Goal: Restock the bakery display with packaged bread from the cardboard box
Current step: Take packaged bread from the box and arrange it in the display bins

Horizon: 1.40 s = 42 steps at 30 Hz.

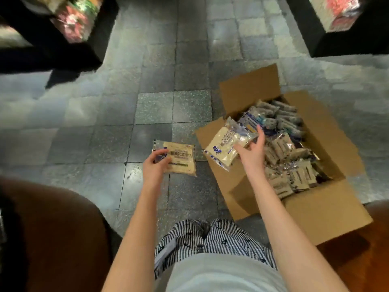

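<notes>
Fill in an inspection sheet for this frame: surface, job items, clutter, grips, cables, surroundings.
Surface: grey tiled floor, with the cardboard box at the right, flaps open.
Job's things: loose packs fill the box; a bread pack and a second bread pack are out of it, in hand.
Clutter: brown rounded object at lower left, identity unclear.
Grips: left hand holds the bread pack above the floor; right hand holds the second bread pack over the box's left flap.
Cables: nothing seen.
Surroundings: left display stand and right display stand, both dark, carrying blurred colourful goods.
</notes>
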Motion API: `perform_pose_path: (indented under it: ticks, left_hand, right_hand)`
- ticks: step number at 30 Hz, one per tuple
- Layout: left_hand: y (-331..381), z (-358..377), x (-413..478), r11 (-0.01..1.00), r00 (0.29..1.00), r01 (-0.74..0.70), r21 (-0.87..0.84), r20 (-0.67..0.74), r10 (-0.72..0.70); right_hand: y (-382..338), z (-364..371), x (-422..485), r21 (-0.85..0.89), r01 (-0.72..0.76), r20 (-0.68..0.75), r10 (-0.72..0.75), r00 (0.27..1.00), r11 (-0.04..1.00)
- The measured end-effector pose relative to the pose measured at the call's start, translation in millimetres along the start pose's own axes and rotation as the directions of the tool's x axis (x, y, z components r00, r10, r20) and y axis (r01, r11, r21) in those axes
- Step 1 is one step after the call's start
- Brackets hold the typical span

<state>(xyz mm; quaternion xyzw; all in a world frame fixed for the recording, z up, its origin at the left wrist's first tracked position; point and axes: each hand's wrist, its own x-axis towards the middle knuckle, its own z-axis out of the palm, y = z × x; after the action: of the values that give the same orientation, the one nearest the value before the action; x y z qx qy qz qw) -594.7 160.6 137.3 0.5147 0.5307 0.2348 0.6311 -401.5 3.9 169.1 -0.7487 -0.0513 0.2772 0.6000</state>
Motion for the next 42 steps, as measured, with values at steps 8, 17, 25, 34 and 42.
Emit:
perform_pose_path:
  ticks: [8,17,25,34,42]
  left_hand:
    - [-40.5,-127.7,-88.9,0.981,0.963,-0.017,-0.193,-0.268,-0.036]
    - [-123.1,-292.3,-260.9,0.938,0.805,-0.12,-0.325,-0.585,-0.1]
    - [-212.3,-408.4,-442.9,0.897,0.539,-0.166,-0.41,-0.799,-0.266]
    - [-289.2,-471.8,-574.6,0.806,0.132,-0.367,-0.465,-0.883,-0.45]
    - [-330.4,-538.4,-627.4,0.741,-0.071,-0.509,-0.438,-0.836,-0.544]
  right_hand:
    - [14.3,107.3,-74.3,-0.182,0.082,0.374,-0.008,0.927,0.98]
    - [70.5,208.4,-264.6,-0.23,0.181,0.676,0.023,0.736,0.956]
    - [145.7,251.3,-466.1,-0.266,0.245,0.863,0.117,0.491,0.932]
    - [185.6,291.0,-635.1,-0.21,0.405,0.972,0.147,0.181,0.89]
    - [222.2,356.1,-751.4,-0.295,0.373,0.945,0.327,-0.023,0.88]
